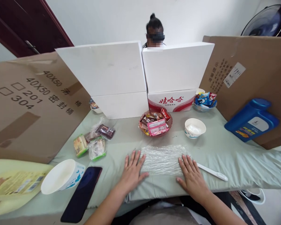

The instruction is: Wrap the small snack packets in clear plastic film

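Because your left grip (132,173) and right grip (194,178) lie flat, spread wide and clamped on nothing, at either end of the crinkled clear film (164,161), they seem placed to steady it on the counter (121,132). You cannot tell whether the white stick (214,172) beside your right grip runs under it; beyond your left grip, white boxes (121,106) partly hide a bowl (97,110).
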A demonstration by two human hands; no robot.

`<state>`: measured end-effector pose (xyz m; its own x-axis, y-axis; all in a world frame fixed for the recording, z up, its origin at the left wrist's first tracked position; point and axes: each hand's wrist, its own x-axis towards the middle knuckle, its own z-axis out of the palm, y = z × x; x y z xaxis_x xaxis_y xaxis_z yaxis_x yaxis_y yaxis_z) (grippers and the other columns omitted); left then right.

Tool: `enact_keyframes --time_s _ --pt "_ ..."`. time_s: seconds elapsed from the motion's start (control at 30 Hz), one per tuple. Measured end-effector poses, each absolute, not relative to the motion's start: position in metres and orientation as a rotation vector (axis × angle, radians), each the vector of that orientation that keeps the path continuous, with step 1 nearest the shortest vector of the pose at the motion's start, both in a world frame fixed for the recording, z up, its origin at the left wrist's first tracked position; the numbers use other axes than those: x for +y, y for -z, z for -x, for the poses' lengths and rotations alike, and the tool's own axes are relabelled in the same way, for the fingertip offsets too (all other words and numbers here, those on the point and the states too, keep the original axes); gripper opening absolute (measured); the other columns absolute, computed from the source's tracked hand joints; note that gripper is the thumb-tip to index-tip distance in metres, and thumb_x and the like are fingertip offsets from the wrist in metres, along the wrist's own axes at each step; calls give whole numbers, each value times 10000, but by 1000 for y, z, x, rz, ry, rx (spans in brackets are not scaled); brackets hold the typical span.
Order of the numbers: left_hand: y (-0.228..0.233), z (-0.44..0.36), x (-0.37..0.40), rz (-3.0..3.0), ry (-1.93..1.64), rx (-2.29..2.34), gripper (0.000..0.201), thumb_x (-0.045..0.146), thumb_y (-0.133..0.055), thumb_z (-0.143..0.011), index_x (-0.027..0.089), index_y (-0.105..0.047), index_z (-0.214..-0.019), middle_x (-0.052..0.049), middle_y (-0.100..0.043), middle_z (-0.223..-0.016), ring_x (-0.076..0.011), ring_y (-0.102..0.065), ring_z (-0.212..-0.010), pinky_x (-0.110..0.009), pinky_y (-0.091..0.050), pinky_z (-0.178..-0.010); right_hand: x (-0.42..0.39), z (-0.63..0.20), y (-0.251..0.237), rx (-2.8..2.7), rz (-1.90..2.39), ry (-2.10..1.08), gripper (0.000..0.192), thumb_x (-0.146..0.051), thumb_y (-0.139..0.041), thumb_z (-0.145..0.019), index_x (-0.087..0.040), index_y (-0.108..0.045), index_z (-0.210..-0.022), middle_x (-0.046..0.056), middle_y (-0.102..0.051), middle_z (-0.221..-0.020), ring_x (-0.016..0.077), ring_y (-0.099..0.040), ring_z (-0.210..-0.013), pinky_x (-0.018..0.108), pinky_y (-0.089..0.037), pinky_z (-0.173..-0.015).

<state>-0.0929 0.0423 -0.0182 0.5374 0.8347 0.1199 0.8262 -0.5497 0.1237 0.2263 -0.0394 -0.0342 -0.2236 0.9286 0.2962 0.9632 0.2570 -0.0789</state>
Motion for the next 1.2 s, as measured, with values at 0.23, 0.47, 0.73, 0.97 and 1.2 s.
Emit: enact_keyframes --time_s 0.23,0.47,0.73,0.97,1.2 --pt "2 116 14 -2742 -471 1090 332 236 -584 -858 246 -632 -1186 -90 -621 -1247 -292 -511 -1243 -455 -444 -1029 -60 -266 11 -2342 1581 -113 506 -470 -569 -876 -261 -522 -1335 72 -499 -1409 260 -414 -1327 423 -411 -1054" --pt "-2 108 27 -2735 -547 1009 268 103 -437 -891 217 -667 -969 -67 -693 -1033 -230 -612 -1075 -397 -504 -929 -57 -275 15 -2276 1539 -27 247 -328 -486 -951 -272 -659 -1118 45 -658 -1149 200 -595 -1084 377 -505 -942" --pt "-22 106 33 -2403 -627 1133 196 162 -441 -863 231 -623 -876 -49 -694 -879 -206 -650 -910 -341 -519 -840 -49 -270 -3 -2233 1442 -280 198 -231 -448 -934 -231 -647 -932 61 -624 -1226 218 -481 -1273 398 -453 -1027" --pt "-22 91 51 -2289 -585 1467 225 198 -386 -884 245 -603 -918 -4 -675 -809 -166 -638 -691 -258 -488 -674 -26 -260 -2 -1913 1641 -548 256 -342 -361 -957 -233 -594 -953 48 -701 -923 177 -673 -803 305 -537 -723" --pt "-7 77 61 -2308 -357 1756 197 188 -418 -927 230 -607 -963 -34 -696 -934 -186 -658 -798 -260 -451 -684 -5 -249 15 -1891 1913 -305 311 -388 -328 -961 -240 -601 -958 27 -725 -891 204 -692 -751 307 -486 -639"
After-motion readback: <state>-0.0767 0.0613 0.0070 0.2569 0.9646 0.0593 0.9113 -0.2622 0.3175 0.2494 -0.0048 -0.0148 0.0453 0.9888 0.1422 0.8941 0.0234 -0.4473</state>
